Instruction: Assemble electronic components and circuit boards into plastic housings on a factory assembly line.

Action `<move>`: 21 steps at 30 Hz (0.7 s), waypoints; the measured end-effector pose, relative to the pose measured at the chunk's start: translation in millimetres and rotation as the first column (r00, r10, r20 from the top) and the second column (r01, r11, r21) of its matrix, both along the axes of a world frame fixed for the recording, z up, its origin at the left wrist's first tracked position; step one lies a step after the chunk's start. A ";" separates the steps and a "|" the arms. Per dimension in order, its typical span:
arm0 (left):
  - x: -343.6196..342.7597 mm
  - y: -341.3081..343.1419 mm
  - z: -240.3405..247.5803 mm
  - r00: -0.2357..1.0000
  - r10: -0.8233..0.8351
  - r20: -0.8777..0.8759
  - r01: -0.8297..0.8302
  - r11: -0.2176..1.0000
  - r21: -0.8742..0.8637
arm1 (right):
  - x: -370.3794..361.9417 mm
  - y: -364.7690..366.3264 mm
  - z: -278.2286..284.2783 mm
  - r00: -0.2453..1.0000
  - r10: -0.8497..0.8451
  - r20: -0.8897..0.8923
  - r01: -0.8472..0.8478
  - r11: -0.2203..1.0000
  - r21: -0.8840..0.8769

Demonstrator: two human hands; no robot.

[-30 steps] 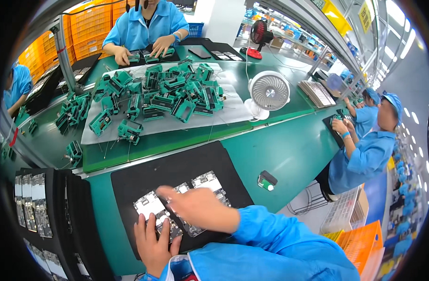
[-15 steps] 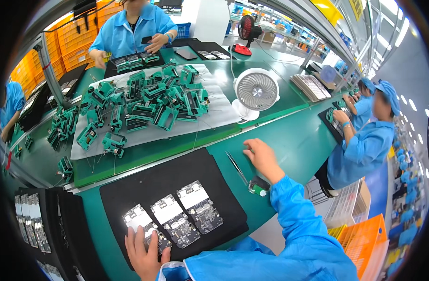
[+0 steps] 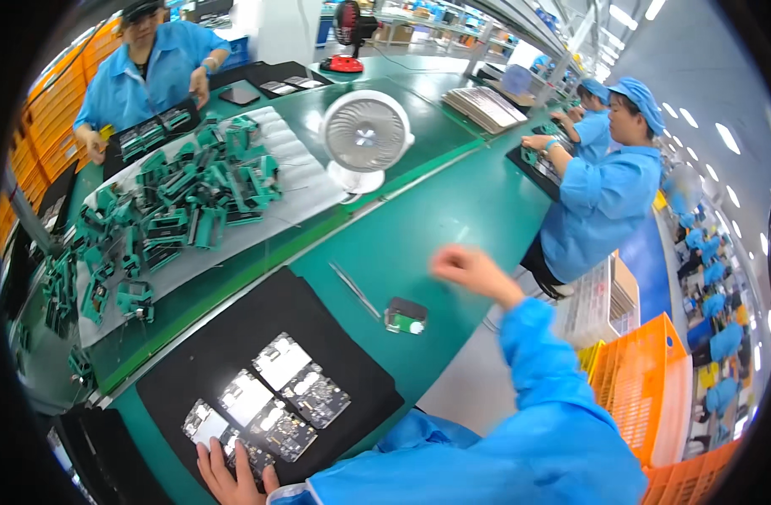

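Three circuit boards lie side by side on a black mat [image 3: 259, 332]: a left one [image 3: 209, 426], a middle one [image 3: 268, 412] and a right one [image 3: 301, 379]. Each has a bright silvery upper part and dark circuitry below. My left hand [image 3: 230, 476] rests with its fingers spread over the lower end of the left board. Over the green bench, my right hand [image 3: 471, 269] hangs in the air, bent and blurred, with its fingertips hard to make out. Between it and the mat lie metal tweezers [image 3: 355, 290] and a small black-and-green part with a white round spot [image 3: 406, 316].
Green fixtures [image 3: 179, 198] are heaped on a white sheet [image 3: 305, 181] beyond the mat. A white fan [image 3: 365, 139] stands by the sheet. Across the bench, a person [image 3: 146, 84] handles a black tray. Co-workers [image 3: 608, 172] work at right, near an orange crate [image 3: 634, 387].
The view has swung to the right, so the bench items appear further left. My right hand has moved away from the tweezers and small part. My left hand stays on the left board.
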State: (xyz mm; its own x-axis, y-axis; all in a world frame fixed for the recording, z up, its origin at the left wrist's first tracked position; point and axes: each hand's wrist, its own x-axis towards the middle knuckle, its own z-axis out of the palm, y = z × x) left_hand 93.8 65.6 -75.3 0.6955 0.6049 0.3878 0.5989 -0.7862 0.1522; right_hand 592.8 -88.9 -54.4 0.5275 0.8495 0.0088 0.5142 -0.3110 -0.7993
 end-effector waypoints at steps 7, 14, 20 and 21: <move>11.0 -7.1 9.7 0.997 0.050 0.061 -0.042 0.992 -0.119 | -4.2 -91.1 56.0 0.617 0.145 0.774 0.595 0.557 -0.579; 3.1 -9.7 16.0 0.994 0.100 0.049 -0.088 0.974 -0.208 | -87.9 114.3 48.6 0.723 0.401 0.562 -0.412 0.904 -0.114; 14.4 19.9 71.1 0.992 0.124 0.027 -0.120 0.986 -0.120 | -140.4 273.6 49.2 0.541 0.327 0.775 -0.641 0.756 0.129; 21.6 29.8 81.9 0.990 0.133 0.047 -0.128 0.988 -0.084 | -142.4 294.4 46.9 0.536 0.186 0.823 -0.628 0.740 0.242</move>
